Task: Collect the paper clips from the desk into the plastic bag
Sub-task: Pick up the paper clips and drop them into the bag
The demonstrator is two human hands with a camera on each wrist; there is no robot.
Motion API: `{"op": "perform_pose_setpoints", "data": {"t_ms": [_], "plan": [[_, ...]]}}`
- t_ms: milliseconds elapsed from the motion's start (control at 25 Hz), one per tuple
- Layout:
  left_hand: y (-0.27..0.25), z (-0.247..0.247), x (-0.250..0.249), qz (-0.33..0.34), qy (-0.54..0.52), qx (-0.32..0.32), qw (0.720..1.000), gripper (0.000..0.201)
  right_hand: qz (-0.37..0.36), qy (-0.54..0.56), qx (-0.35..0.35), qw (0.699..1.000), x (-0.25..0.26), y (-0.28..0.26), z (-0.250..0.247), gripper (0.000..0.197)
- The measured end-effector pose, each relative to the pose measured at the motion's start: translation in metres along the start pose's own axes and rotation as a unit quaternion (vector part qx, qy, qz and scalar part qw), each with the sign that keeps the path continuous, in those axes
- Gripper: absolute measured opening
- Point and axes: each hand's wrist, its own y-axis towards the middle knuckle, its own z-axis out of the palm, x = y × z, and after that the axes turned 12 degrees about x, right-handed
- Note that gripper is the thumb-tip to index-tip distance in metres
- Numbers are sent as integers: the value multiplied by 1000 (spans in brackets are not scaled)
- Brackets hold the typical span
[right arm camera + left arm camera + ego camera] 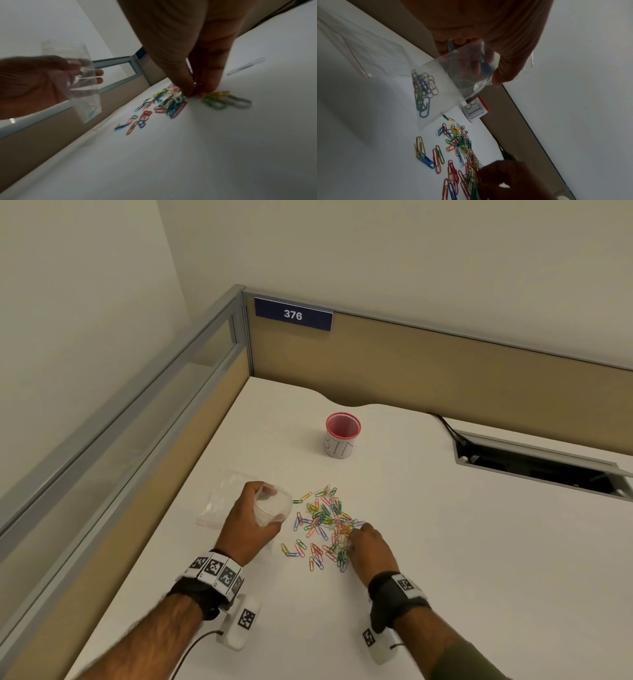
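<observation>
1. Early yet, by the look of it. Most of the paper clips (323, 525) lie in a loose coloured heap on the white table (445, 542), about midway between its left and right edges and nearer the front edge than the back.
2. Left hand (250, 522) holds a small clear plastic bag (272, 506) off the table, just left of the heap. Grip: fingers and thumb curled round the bag near its mouth, which faces the heap and seems held open.
3. Left wrist view: a small clutch of clips (423, 93) shows through the film at the bottom of the bag. So a first portion is in, a small share against what lies loose.
4. Right hand (371, 544) is down on the near right side of the heap. Grip: narrow, fingertips (192, 92) bunched on a few clips. Whether any have lifted off the surface, cannot tell; that view is blurred.
5. Stragglers: several clips sit apart from the heap toward the front edge, and a green and yellow pair just under the bag's mouth.
6. Left to do, as judged: many more pinches or a sweep, then the strays.
7. Also present: a second clear bag (219, 501) flat near the left edge; a red-rimmed cup marked BIN (342, 436) toward the back.
</observation>
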Motion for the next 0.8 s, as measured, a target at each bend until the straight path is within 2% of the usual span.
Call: {"op": "perform_pose_setpoints", "data": {"t_ms": [160,280,320,480,640,800], "plan": [[1,1,-2,2,6,10,1000,57,-22,-1,1,1000,-3,21,-29,25],[2,-2,1,0,12,8,1000,58,-41,-18,66,997,-7,30,-37,58],[3,-2,2,0,11,6,1000,57,-48,-36,83,995,-6,31,-35,62],[6,0,1,-3,18,8,1000,58,-85,-89,24,992,5,36,-19,27],[9,1,-1,-7,31,15,999,58,-72,-92,7,993,8,38,-24,17],[14,2,-5,-5,35,16,999,56,-17,-8,25,1000,-1,41,-36,12]]}}
